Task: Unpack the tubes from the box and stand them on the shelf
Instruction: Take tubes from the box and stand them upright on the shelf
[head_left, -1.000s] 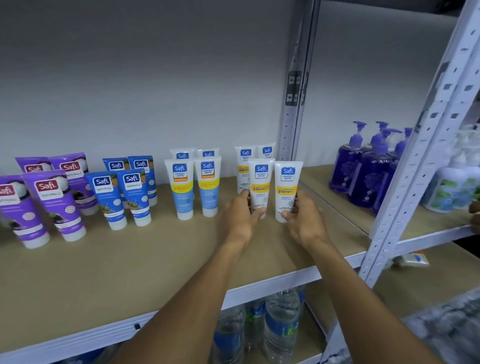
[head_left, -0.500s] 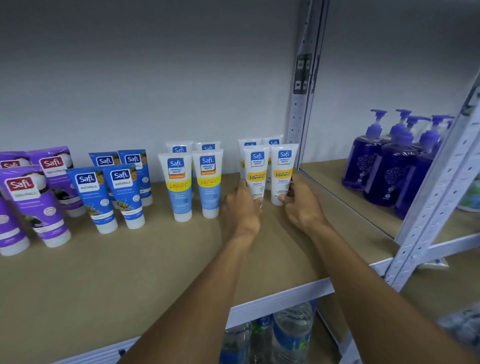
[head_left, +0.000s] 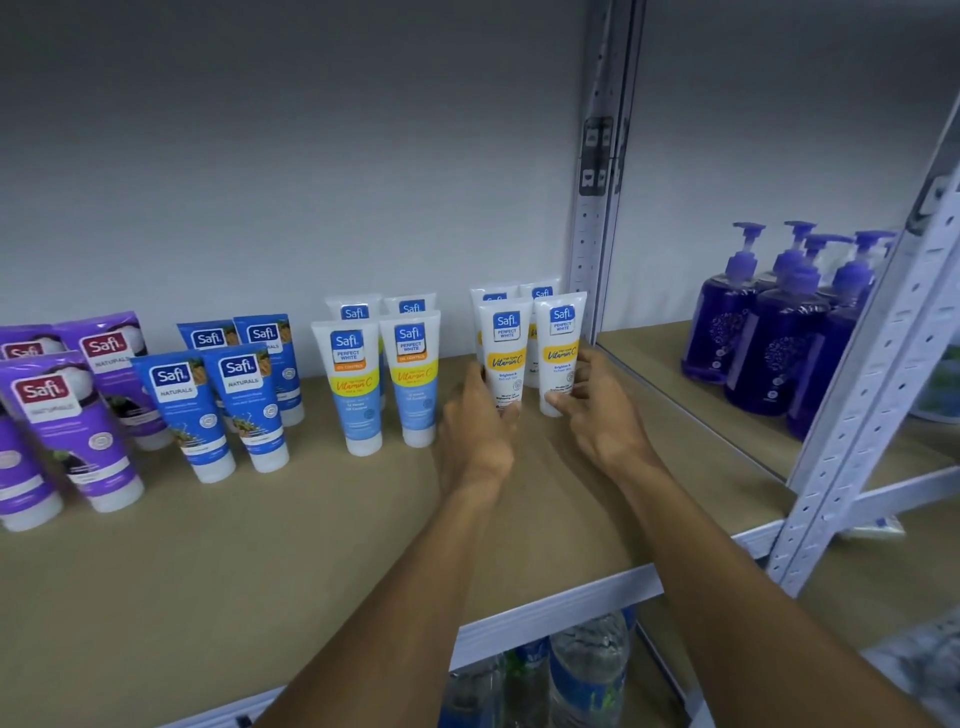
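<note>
Tan wooden shelf board (head_left: 260, 571) fills most of your view, backed by a plain grey wall (head_left: 311, 156). A white perforated metal upright (head_left: 857, 415) rises at the right, and a second slim upright (head_left: 597, 208) stands at the back. Dark purple pump bottles (head_left: 769, 353) cluster on the neighbouring shelf to the right. On your shelf, tubes stand cap-down in groups, each two in front and two behind. From the left come purple plastic tubes (head_left: 67, 426), then dark blue plastic tubes (head_left: 208, 410), then white tubes with light blue lower halves (head_left: 353, 384). Clear water bottles (head_left: 587, 675) show on the level below. At the right end, near the back upright, stands the group you are handling. Your left hand (head_left: 478, 431) grips the lower part of the front-left white tube with a yellow band (head_left: 505, 353), with the thumb across its front. Your right hand (head_left: 602, 415) grips the front-right white tube with a yellow band (head_left: 560, 348), thumb low on its front and fingers curled round its right side. Both tubes are upright, just beside each other, their caps hidden by your hands. Two matching white tubes (head_left: 540, 291) stand close behind them.
</note>
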